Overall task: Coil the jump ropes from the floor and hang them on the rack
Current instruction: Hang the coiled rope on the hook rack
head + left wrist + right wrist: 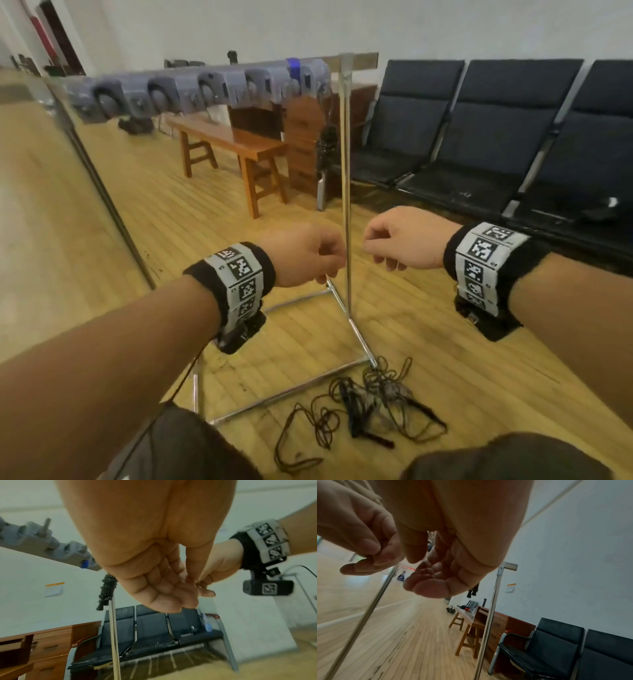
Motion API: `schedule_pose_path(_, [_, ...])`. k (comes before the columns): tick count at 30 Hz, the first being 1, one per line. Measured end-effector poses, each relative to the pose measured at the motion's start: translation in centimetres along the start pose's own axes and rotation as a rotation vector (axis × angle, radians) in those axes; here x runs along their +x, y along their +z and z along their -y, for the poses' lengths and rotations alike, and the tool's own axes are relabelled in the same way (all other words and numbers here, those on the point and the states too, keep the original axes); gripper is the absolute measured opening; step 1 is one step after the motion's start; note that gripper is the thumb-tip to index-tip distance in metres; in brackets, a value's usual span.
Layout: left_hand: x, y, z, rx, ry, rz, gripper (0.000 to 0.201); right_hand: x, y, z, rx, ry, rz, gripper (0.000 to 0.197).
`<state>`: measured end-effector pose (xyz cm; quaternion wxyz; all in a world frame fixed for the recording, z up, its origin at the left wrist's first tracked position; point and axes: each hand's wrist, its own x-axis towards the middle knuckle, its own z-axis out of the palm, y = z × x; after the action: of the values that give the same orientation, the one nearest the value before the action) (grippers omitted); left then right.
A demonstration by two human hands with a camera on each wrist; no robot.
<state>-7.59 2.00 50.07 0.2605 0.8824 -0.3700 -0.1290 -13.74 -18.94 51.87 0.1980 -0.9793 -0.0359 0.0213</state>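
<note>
Several dark jump ropes (370, 407) lie tangled on the wooden floor beside the base of the metal rack (346, 171). One coiled rope (325, 147) hangs from the rack's top bar; it also shows in the left wrist view (107, 588) and the right wrist view (473, 591). My left hand (308, 255) and right hand (390, 240) hover at chest height on either side of the rack's upright pole. Their fingertips are close together. Both hands have loosely curled fingers and bare palms, the left hand (163, 588) and the right hand (436, 574). I see no rope in either.
A row of black seats (496, 137) lines the wall at the right. A wooden bench (233, 144) and a wooden cabinet (301, 137) stand behind the rack. Grey machines (205, 89) line the back. A dark rail (102, 192) runs diagonally at the left.
</note>
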Motion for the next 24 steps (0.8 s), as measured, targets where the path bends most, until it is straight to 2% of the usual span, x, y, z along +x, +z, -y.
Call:
schedule_pose_path(5, [0.0,5.5,3.2,0.174,-0.006,0.182,0.01,-0.1,6.0,-3.8,-0.127,0.014,0.165,0.015])
schedule_pose_path(11, [4.2,12.9,12.2,0.134,-0.033,0.357,0.01,5.2,14.9,-10.5,-0.123,-0.007,0.29,0.016])
schedule_pose_path(17, [9.0,22.8,22.2,0.085,-0.072,0.514,0.006,11.0,26.4,-16.7,-0.077,-0.02,0.447,0.014])
schedule_pose_path(24, [12.2,33.3,29.9,0.087,-0.072,0.643,0.007,14.0,38.7,-23.3,0.001,0.031,0.61,0.022])
